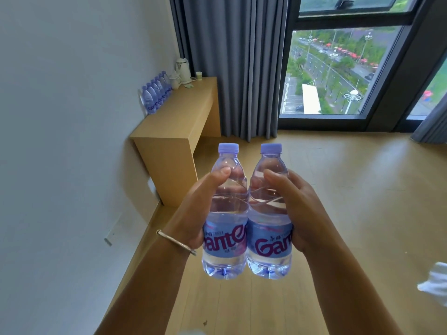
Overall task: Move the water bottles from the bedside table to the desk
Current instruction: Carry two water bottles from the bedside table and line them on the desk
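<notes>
At centre frame, the left hand (193,209) and right hand (297,213) each grip an upright Ganten water bottle (226,213), fingers hidden behind; its twin (268,213) touches it, labels partly covered.

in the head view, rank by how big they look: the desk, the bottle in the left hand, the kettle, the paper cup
1. desk
2. bottle in the left hand, enlarged by nearness
3. kettle
4. paper cup
</notes>
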